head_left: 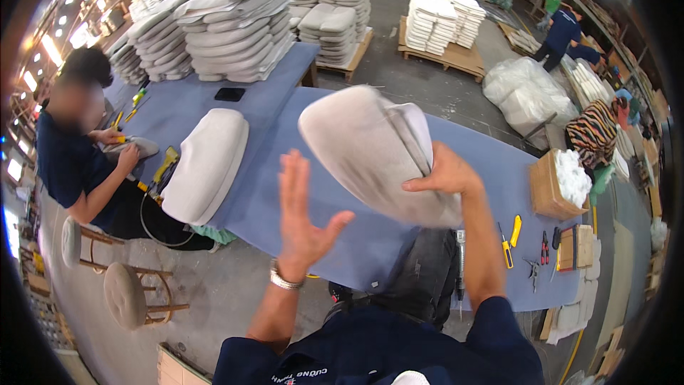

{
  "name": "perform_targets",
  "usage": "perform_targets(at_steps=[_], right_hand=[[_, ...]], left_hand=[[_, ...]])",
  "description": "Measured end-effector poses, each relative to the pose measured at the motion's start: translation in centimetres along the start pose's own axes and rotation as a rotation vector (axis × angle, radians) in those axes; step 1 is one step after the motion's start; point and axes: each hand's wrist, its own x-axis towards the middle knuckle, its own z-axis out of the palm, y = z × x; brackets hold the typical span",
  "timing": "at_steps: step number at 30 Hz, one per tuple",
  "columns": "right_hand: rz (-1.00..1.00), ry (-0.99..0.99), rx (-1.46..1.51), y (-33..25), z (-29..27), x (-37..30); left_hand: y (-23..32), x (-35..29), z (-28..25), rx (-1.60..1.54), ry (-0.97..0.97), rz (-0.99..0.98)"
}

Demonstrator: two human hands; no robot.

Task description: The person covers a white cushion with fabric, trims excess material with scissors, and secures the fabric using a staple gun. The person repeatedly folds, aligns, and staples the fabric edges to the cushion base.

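My right hand [447, 170] grips a light grey upholstered seat cushion [360, 146] by its right edge and holds it tilted above the blue-covered table [292, 224]. Along that edge a second layer and a white piece show; whether this is one cushion or two pressed together I cannot tell. The cushion is slightly blurred. To its left, my left hand [303, 207] is raised with fingers spread and thumb out, touching nothing. More light cushions [206, 160] lie stacked on the table further left.
A co-worker [78, 142] sits at the left, working on a small cushion. Tall cushion stacks [231, 28] stand at the back left. At the right lie a yellow-handled screwdriver [506, 249], red-handled pliers [544, 248] and a cardboard box [548, 189] of white filling. Stools [127, 296] stand lower left.
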Motion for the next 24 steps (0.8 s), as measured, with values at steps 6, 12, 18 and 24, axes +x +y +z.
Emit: perform_targets(at_steps=[6, 12, 18, 24], right_hand=[[-0.229, -0.585, -0.484, -1.1, 4.8, 2.8], [-0.145, -0.242, -0.351, 10.3, 12.5, -1.0], [0.174, 0.698, 0.305, 16.1, 12.1, -12.1], [0.518, 0.900, 0.278, 26.9, 11.6, -20.8]], left_hand=[[-0.9, -5.1, -2.5, -0.375, -0.262, -0.495], [-2.3, -17.8, 6.8, -0.109, -0.587, -0.651], [0.5, -17.4, 7.9, -0.125, -0.694, -0.731], [5.5, -14.0, 9.9, -0.078, -0.793, -0.578]])
